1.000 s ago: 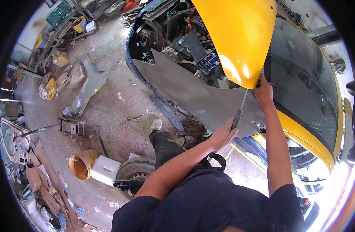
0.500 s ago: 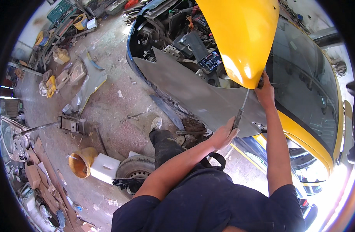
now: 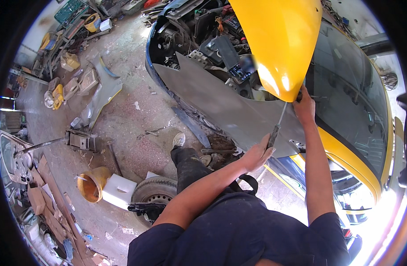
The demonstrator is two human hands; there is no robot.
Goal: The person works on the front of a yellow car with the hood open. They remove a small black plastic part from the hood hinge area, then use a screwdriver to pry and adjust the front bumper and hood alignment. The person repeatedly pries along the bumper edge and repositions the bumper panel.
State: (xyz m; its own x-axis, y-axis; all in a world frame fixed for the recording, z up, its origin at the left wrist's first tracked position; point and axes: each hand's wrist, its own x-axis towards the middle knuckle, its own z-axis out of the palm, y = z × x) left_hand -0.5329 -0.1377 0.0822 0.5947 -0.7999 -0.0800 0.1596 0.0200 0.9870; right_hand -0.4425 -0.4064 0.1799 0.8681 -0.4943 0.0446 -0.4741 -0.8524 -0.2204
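Screwdriver (image 3: 277,127) in left hand (image 3: 257,153); yellow hood corner (image 3: 283,88) just beside right hand (image 3: 304,109).

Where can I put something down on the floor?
The widest bare floor lies between the grey fender and the loose yellow-edged panel, with small scraps. It's crowded around the wheel, yellow bucket and cardboard, and among the engine-bay parts beside the yellow hood.

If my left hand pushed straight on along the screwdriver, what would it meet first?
Most likely the hood, at its near corner, where the screwdriver runs out of sight. Depth is unclear, so the left hand might pass beneath it, over the fender.
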